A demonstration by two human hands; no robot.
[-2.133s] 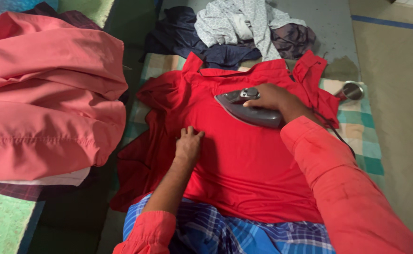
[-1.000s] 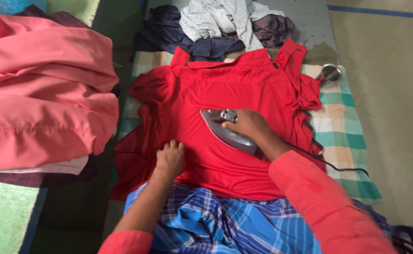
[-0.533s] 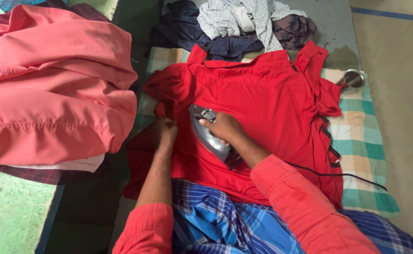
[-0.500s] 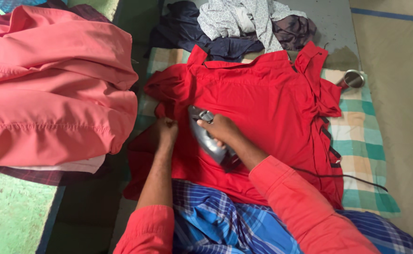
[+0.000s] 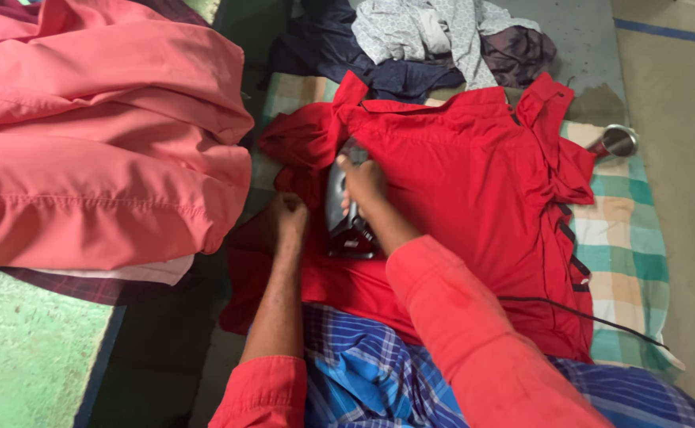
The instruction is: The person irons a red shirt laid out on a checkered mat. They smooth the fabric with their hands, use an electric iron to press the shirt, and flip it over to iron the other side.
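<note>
A red shirt [image 5: 474, 182] lies spread on a checked cloth [image 5: 625, 246]. My right hand [image 5: 362, 179] grips the handle of a grey clothes iron [image 5: 342, 214], which rests on the shirt's left side. My left hand [image 5: 286, 219] presses the red fabric flat just left of the iron, fingers curled on the cloth. A black cord [image 5: 577, 313] runs from under my right sleeve across the shirt's lower right.
A heap of pink garments [image 5: 102, 135] lies on the left. Dark and grey-patterned clothes [image 5: 435, 40] are piled beyond the shirt. A small metal cup [image 5: 618, 141] stands at the shirt's right. A blue checked cloth [image 5: 363, 372] covers my lap.
The iron has moved from the shirt's middle to its left side, turning lengthwise. My left hand followed leftward and stays beside it.
</note>
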